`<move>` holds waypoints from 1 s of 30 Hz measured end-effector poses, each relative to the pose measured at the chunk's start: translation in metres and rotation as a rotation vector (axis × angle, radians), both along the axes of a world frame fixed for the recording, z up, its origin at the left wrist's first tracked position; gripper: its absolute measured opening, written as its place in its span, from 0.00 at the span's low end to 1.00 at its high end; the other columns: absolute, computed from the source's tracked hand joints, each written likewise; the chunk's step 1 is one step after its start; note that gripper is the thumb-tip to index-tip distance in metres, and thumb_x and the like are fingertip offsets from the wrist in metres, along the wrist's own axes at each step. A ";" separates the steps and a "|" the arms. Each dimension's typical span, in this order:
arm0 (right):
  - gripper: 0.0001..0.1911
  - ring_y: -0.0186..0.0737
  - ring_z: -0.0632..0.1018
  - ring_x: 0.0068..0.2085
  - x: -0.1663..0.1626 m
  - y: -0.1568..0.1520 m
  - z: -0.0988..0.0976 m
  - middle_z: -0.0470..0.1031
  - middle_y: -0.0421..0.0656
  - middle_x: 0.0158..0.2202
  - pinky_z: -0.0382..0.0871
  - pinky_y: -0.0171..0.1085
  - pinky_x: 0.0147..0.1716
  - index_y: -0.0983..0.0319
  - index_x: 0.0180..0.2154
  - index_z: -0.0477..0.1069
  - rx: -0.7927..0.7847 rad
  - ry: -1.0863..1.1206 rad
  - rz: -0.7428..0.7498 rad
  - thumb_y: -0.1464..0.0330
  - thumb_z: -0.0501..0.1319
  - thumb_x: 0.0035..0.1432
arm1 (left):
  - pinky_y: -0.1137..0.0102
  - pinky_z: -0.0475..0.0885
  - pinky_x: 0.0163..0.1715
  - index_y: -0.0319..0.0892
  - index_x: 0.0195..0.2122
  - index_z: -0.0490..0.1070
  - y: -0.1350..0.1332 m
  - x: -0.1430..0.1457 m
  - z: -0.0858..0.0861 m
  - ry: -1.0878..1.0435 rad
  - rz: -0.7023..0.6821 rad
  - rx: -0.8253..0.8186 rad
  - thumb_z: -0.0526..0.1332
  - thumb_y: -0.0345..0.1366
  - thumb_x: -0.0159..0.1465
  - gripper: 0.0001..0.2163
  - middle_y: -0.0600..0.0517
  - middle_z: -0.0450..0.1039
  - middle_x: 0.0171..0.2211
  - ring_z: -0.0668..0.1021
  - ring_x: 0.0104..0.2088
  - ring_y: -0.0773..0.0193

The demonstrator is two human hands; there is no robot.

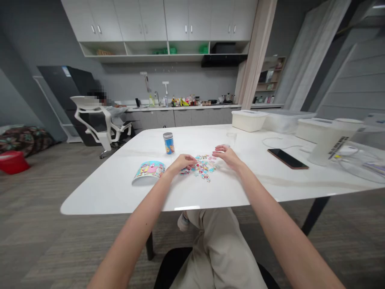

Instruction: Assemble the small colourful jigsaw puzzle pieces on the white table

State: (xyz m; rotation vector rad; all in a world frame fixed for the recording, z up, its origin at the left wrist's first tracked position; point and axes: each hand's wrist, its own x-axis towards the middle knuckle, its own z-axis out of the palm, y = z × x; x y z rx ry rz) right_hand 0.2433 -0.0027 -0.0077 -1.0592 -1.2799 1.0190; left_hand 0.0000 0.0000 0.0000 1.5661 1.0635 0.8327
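A loose heap of small, colourful jigsaw puzzle pieces [205, 167] lies on the white table between my hands. At the left side of the heap, my left hand [184, 162] has its fingers curled together; whatever is between the fingertips is too small to make out. My right hand [226, 155] hovers at the right edge of the heap, fingers apart and holding nothing visible. A curved card with a cartoon picture [149, 170] rests left of my left hand. Behind it stands a blue cartoon-printed can with a silver lid [169, 143]. Just beyond my right hand is a clear cup [231, 139].
On the right of the table lie a phone [287, 158], a white tumbler [335, 142], cables and lidded plastic boxes [249, 120]. A person sits by a white office chair [93, 116] at the back left. The table's front edge crosses above my lap.
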 end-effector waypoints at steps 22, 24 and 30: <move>0.08 0.34 0.73 0.33 -0.009 -0.006 -0.020 0.72 0.42 0.33 0.68 0.35 0.41 0.63 0.30 0.76 0.284 -0.665 -0.147 0.78 0.59 0.51 | 0.75 0.73 0.27 0.37 0.33 0.69 0.002 -0.004 0.002 -0.095 0.098 -0.068 0.70 0.26 0.50 0.12 0.54 0.74 0.26 0.78 0.25 0.69; 0.12 0.35 0.73 0.36 -0.007 -0.006 -0.022 0.73 0.45 0.36 0.67 0.34 0.42 0.64 0.32 0.79 0.280 -0.780 -0.128 0.80 0.58 0.51 | 0.75 0.74 0.29 0.37 0.34 0.70 0.005 -0.006 0.001 -0.117 0.074 -0.052 0.71 0.24 0.47 0.15 0.55 0.73 0.27 0.78 0.25 0.70; 0.09 0.39 0.74 0.37 -0.007 -0.009 -0.022 0.75 0.47 0.39 0.67 0.35 0.44 0.64 0.36 0.81 0.220 -0.927 -0.115 0.71 0.65 0.51 | 0.73 0.74 0.30 0.37 0.37 0.70 0.005 -0.007 0.000 -0.127 0.045 -0.042 0.71 0.25 0.46 0.17 0.53 0.75 0.30 0.78 0.27 0.69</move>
